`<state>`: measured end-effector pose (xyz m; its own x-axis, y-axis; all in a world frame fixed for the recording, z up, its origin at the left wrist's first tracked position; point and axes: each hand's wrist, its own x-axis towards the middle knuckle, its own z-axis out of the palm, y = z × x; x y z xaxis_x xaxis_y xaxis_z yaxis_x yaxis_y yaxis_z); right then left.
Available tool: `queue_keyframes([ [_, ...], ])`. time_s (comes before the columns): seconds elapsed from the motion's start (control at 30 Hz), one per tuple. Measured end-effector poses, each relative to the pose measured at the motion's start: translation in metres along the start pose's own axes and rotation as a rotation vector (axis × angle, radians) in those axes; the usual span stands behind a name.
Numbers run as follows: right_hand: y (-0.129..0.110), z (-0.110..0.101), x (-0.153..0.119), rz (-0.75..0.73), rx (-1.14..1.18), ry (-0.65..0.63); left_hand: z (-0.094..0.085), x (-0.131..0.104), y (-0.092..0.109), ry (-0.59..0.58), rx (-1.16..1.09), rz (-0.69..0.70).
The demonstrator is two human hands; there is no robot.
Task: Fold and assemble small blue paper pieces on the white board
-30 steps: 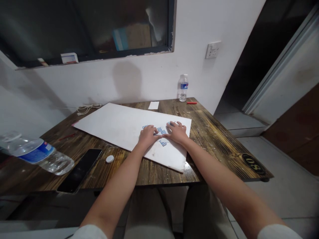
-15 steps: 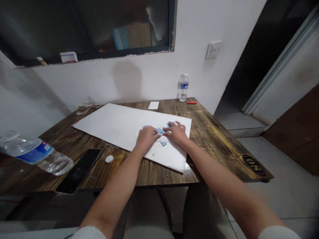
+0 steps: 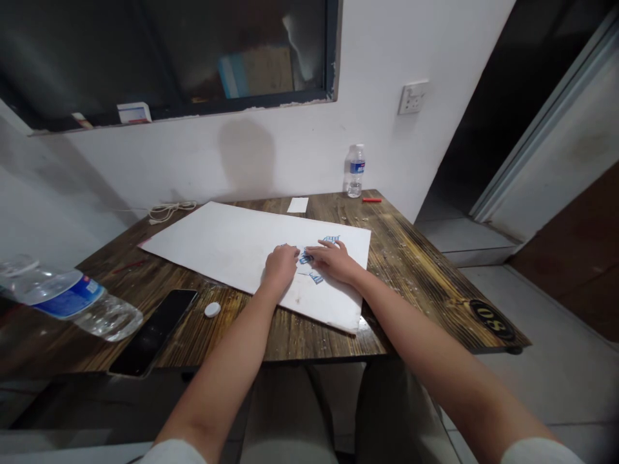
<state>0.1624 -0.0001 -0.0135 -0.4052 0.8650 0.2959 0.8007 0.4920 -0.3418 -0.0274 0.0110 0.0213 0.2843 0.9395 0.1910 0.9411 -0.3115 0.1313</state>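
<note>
A large white board (image 3: pixel 232 241) lies flat on the wooden table, with several small blue-and-white printed paper pieces on its right part. My left hand (image 3: pixel 280 267) has its fingers curled closed at the left edge of the central paper piece (image 3: pixel 305 259). Another piece shows only a sliver behind those knuckles. From the right, my right hand (image 3: pixel 334 263) reaches in with fingers stretched out, its fingertips touching the central piece. One piece (image 3: pixel 331 239) lies just past the right fingers, and one more (image 3: pixel 316 278) sits nearer me, between the two hands.
At left are a large water bottle (image 3: pixel 72 296) lying on its side, a phone (image 3: pixel 152 332) and a white cap (image 3: pixel 212 309). Along the back stand a small bottle (image 3: pixel 356 171), a red marker (image 3: pixel 372 200), a white card (image 3: pixel 298 205) and a coiled cable (image 3: pixel 169 209).
The central paper piece and my right fingertips have shifted slightly left. My left fingers have drawn back a little and curled more. Everything else on the table stays put.
</note>
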Motion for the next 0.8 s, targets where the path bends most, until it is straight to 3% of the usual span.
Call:
queue_keyframes([
  [0.1, -0.003, -0.001, -0.002, -0.053, -0.007, -0.059, -0.003, -0.002, 0.003, -0.035, 0.043, -0.041],
  [0.3, -0.007, -0.005, -0.002, 0.033, -0.100, -0.048, -0.006, -0.005, 0.007, -0.089, 0.068, -0.077],
  [0.63, -0.006, -0.003, -0.001, 0.076, -0.080, -0.021, 0.004, -0.001, 0.004, -0.064, -0.079, 0.084],
  [0.8, -0.006, -0.003, -0.001, 0.063, -0.065, -0.026, 0.007, 0.001, 0.006, -0.039, -0.184, 0.086],
])
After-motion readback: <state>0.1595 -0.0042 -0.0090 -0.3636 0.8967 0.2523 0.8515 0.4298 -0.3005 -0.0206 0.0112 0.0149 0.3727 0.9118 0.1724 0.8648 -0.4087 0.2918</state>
